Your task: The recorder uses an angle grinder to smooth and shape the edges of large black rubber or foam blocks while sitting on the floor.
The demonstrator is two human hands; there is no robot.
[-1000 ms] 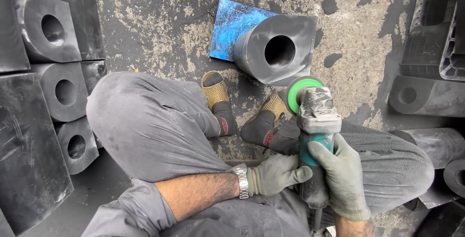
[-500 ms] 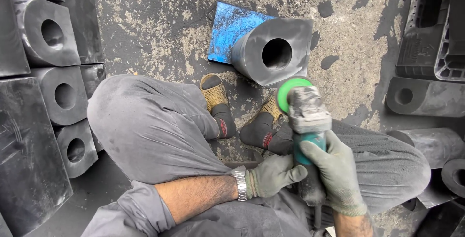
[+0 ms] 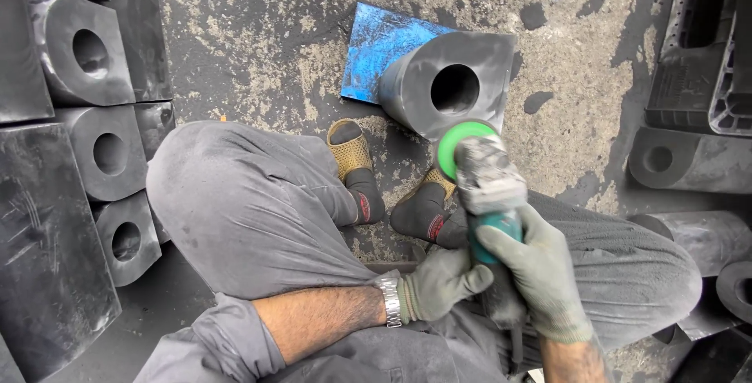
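I squat on a dusty floor, both hands in grey gloves. My right hand (image 3: 540, 273) grips the teal body of an angle grinder (image 3: 487, 187) whose green disc points at a dark grey block with a round bore (image 3: 454, 85). That block lies on a blue metal plate (image 3: 376, 46) just past my feet. My left hand (image 3: 439, 283) holds the grinder's lower body from the left. A metal watch sits on my left wrist. The disc hovers close to the block's near edge; contact cannot be told.
Stacked dark blocks with round bores (image 3: 86, 54) line the left side. More such pieces (image 3: 674, 160) and a black plastic crate (image 3: 705, 46) stand at the right. My knees and sandalled feet (image 3: 352, 156) fill the middle.
The grinder has moved left and forward, closer to the bored block. Both hands kept their hold on it.
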